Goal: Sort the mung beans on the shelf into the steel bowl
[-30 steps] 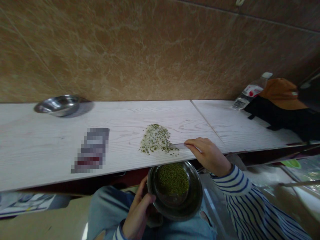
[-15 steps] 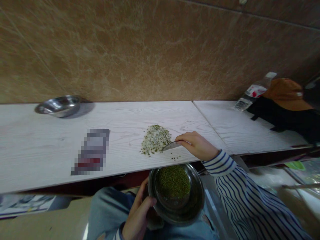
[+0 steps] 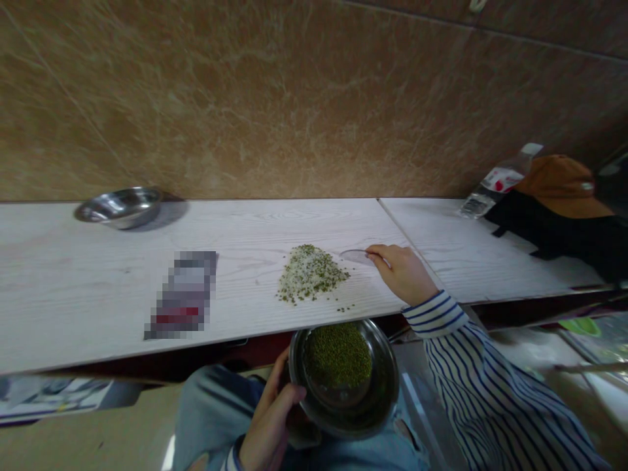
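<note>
My left hand (image 3: pixel 272 418) grips the rim of a steel bowl (image 3: pixel 383 392) held in my lap, just below the table's front edge. The bowl holds green mung beans (image 3: pixel 338 353). My right hand (image 3: pixel 402 271) pinches a metal spoon (image 3: pixel 357 256) whose blade lies flat on the white wooden table (image 3: pixel 98 288). The spoon sits just right of a small heap of mixed green beans and white grains (image 3: pixel 310 271). A few stray beans lie in front of the heap.
A second steel bowl (image 3: pixel 120 207) stands at the back left by the brown marble wall. A blurred flat packet (image 3: pixel 182 294) lies left of the heap. At the far right are a plastic bottle (image 3: pixel 495 183), an orange cap (image 3: pixel 559 186) and a black bag (image 3: pixel 554 235).
My right hand with the spoon has drawn out of the heap's near right side and moved back and to the right. The bowl in my left hand has stayed put.
</note>
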A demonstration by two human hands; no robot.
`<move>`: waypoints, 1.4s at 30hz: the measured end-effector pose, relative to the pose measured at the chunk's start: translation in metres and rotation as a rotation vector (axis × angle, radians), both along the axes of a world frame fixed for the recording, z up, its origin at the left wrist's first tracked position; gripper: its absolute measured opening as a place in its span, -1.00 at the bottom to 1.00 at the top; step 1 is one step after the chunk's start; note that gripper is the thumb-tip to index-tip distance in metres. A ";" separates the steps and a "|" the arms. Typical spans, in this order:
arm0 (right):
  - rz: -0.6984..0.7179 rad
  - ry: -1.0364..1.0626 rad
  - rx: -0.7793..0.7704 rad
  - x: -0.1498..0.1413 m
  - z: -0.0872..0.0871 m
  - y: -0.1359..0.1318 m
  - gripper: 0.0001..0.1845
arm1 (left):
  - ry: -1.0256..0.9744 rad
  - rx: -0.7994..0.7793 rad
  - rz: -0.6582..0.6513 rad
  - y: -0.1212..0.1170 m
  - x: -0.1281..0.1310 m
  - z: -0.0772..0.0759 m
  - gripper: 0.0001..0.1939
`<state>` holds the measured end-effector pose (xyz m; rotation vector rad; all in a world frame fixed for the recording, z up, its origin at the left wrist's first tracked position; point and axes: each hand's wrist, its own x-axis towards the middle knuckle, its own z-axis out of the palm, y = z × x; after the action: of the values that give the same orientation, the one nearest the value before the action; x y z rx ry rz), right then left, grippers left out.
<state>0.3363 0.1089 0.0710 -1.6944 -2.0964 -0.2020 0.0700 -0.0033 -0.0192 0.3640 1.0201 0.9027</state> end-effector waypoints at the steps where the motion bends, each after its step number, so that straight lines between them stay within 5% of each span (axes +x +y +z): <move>1: -0.032 -0.034 -0.005 0.002 -0.003 -0.001 -0.73 | -0.001 -0.007 0.004 -0.001 0.001 0.001 -0.30; 13: 0.004 -0.059 -0.021 0.006 -0.012 -0.035 -0.73 | 0.024 -0.013 0.039 -0.005 0.007 0.006 -0.35; 24: -0.078 -0.077 -0.117 -0.001 -0.009 0.017 -0.71 | 0.030 -0.025 0.046 -0.005 0.003 0.010 -0.30; 32: 0.036 -0.046 -0.091 0.016 -0.013 -0.018 -0.74 | 0.018 -0.030 0.053 -0.007 0.007 0.009 -0.34; 42: -0.025 -0.087 0.013 0.008 -0.017 -0.069 -0.75 | 0.001 0.000 0.009 -0.005 0.008 0.012 -0.33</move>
<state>0.3446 0.0399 0.0541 -1.7336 -2.1325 -0.3008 0.0782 -0.0078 -0.0070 0.3604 1.0235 0.9104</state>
